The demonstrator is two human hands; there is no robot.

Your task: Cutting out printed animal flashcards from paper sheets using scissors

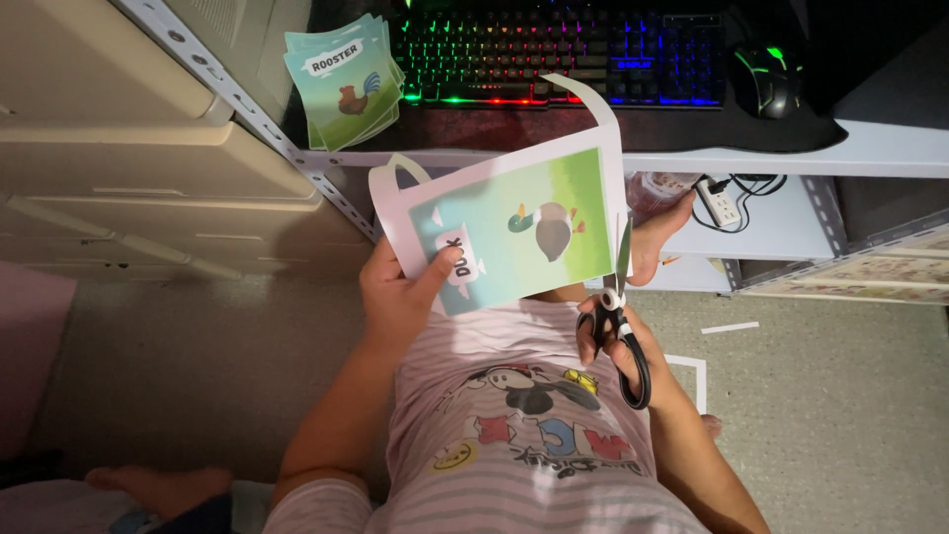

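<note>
My left hand (pixel 400 295) pinches a printed paper card (pixel 514 232) with a duck picture on a green and blue field, thumb on its lower left corner. White margin strips curl off the card's top and left edges. My right hand (pixel 621 341) grips black-handled scissors (pixel 619 316), blades pointing up along the card's right edge, cutting at the white margin. Both hands are held over my lap, above a striped shirt with a cartoon print.
A small stack of cut picture cards (pixel 346 79) lies on the dark desk beside a rainbow-lit keyboard (pixel 563 49) and a mouse (pixel 766 79). A white shelf (pixel 870 148), a power strip (pixel 720 203), beige drawers (pixel 148 168) at left, and paper scraps (pixel 730 326) on the carpet.
</note>
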